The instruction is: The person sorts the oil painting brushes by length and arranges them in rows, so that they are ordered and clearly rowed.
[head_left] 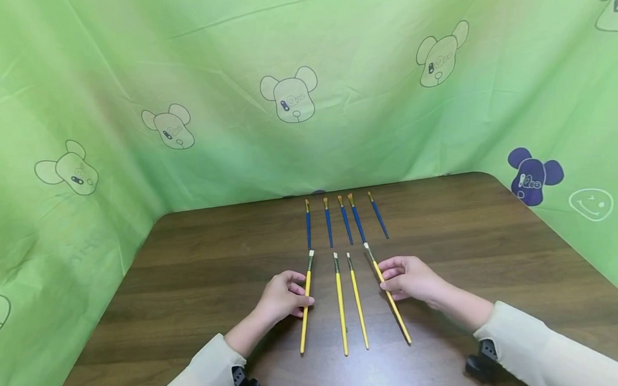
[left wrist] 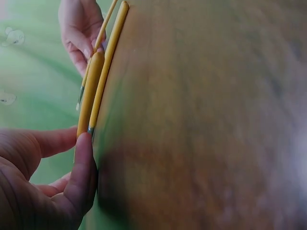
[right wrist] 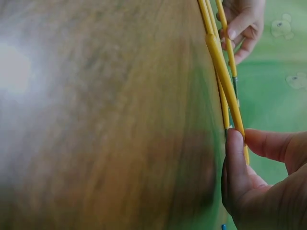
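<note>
We see a dark wooden table (head_left: 198,280). Five blue-handled brushes (head_left: 345,220) lie at its far edge. Four yellow-handled brushes (head_left: 341,308) lie nearer.

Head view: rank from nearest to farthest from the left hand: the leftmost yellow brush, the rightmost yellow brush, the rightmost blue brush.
1. Leftmost yellow brush, touching the left hand.
2. Rightmost yellow brush, across the row, at the right hand.
3. Rightmost blue brush, far row, right end.
</note>
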Demonstrator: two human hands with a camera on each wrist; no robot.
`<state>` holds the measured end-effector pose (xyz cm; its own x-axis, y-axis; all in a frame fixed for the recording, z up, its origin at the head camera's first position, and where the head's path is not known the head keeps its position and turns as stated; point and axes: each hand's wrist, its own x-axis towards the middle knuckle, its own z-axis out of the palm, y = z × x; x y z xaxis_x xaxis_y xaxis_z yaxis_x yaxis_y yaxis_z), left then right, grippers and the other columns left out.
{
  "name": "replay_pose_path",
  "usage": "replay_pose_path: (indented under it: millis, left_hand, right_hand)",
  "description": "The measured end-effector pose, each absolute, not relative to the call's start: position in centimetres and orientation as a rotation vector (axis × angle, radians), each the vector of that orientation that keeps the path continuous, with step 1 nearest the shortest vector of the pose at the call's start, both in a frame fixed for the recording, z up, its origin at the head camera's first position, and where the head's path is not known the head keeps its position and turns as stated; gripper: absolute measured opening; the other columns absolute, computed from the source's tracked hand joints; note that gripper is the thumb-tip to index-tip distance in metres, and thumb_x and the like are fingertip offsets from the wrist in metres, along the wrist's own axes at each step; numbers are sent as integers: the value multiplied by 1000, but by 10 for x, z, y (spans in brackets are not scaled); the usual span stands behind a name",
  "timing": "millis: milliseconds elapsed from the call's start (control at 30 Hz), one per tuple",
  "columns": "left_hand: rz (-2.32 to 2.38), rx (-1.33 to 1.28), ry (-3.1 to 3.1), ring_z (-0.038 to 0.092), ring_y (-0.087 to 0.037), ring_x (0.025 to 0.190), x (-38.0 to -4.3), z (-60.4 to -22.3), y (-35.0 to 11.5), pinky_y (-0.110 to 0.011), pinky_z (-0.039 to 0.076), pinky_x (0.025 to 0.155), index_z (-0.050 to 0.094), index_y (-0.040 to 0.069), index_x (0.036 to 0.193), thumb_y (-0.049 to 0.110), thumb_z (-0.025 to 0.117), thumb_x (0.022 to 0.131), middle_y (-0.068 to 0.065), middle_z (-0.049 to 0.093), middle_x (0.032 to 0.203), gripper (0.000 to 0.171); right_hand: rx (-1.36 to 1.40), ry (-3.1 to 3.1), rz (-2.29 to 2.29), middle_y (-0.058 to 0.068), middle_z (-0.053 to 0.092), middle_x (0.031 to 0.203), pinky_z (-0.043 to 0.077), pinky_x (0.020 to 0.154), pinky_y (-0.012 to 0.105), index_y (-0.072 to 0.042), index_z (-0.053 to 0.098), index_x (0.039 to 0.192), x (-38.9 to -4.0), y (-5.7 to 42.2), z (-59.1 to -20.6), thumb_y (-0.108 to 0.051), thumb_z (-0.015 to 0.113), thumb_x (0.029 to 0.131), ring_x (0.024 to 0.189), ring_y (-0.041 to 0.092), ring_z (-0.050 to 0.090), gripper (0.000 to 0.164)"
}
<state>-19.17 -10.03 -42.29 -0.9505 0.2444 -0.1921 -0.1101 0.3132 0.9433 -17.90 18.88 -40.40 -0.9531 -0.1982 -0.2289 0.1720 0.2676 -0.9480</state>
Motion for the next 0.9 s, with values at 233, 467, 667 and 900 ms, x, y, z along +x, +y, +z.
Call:
replay_pose_path:
  millis: [233,467,667,900]
  left_hand:
    - [1630,108,2336,58,-14,51,-189,-419,-96,-31,58,48,57,-7,114,-10,79,73,-11,59,78,47]
    - [1555,119,2407,58,-14,50,-189,-421,-92,-30,58,47,57,-6,113,-9,80,73,-10,59,77,46]
    - [1536,138,2434,59,-15,51,-189,-422,-89,-31,58,46,57,-6,111,-10,79,73,-10,59,76,45]
    - [1492,177,2482,60,-15,52,-187,-421,-89,-29,57,46,59,-7,109,-11,80,72,-9,59,74,43]
  right_hand:
    - [-8,2269,-1716,14,57,92,61,65,36,17,49,121,-178,183,-404,11,66,82,73,19,64,43]
    - [12,2324,-1686,15,57,92,61,65,36,16,52,118,-179,183,-405,10,67,80,72,20,63,41]
    - [8,2354,-1666,17,58,90,61,65,35,17,53,115,-178,181,-405,10,70,78,71,20,63,42]
    - [-17,2412,-1583,15,58,88,61,60,34,15,56,110,-181,179,-407,9,73,75,68,18,61,39]
